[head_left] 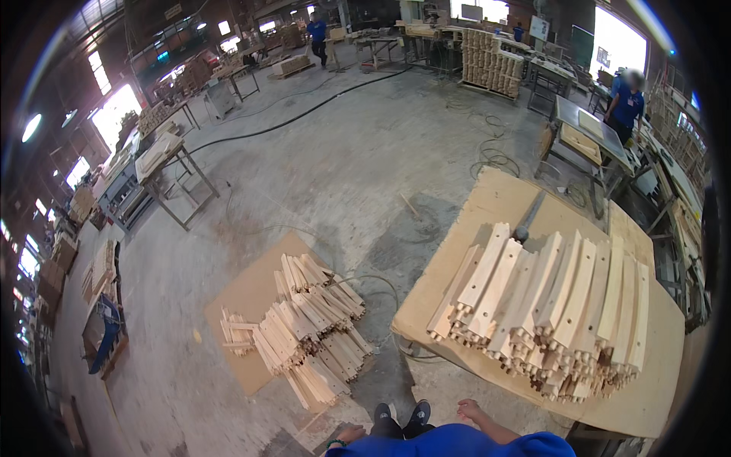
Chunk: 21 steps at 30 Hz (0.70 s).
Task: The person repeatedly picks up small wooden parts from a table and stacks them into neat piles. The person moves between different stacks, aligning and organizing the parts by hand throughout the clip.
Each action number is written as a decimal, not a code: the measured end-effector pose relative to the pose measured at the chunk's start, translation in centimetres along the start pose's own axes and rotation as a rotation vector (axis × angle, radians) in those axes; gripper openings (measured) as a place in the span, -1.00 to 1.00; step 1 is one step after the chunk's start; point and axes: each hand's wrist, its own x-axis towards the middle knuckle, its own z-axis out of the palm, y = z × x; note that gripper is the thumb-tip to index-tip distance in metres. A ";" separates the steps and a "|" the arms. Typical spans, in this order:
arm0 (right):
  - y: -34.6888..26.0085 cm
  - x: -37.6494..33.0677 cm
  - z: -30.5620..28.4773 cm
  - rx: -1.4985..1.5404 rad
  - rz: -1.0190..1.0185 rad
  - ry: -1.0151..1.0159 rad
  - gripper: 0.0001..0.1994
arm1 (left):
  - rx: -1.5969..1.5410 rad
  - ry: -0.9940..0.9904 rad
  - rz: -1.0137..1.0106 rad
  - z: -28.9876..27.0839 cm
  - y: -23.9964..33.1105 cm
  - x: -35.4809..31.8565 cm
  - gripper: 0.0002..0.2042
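My left hand (352, 434) hangs low at my side, a dark band on its wrist. Its fingers look loose, small in view, with nothing seen in them. On my other side, my right hand (470, 410) is empty with fingers loosely apart, near the front edge of a board-topped table (487, 206). Many pale wooden slats (567, 293) with holes and pegged ends are piled on that table, touched by neither hand. A dark long-handled tool (526, 221) lies behind them. Ahead on the floor, further stacks of wooden pieces (304, 327) rest on a brown sheet (244, 289).
A cable (392, 282) loops between the floor stacks and the table; more hose coils (495, 156) lie beyond. A long black hose (304, 110) crosses the floor. Left stand a workbench (164, 156) and a blue-trimmed cart (106, 327). One person (628, 103) stands right, another (317, 34) far back.
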 end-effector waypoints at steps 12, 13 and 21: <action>11.3 -4.8 0.8 0.187 -0.148 0.252 -0.82 | 0.227 0.013 0.037 -5.4 6.1 -2.2 -0.62; 13.0 -5.7 -0.1 0.070 -0.085 0.308 -0.84 | 0.251 -0.058 0.060 -4.3 7.4 -1.0 -0.62; 10.7 -12.3 4.8 0.623 0.073 0.422 -0.66 | 0.432 -0.064 0.078 -6.0 12.6 -0.8 -0.67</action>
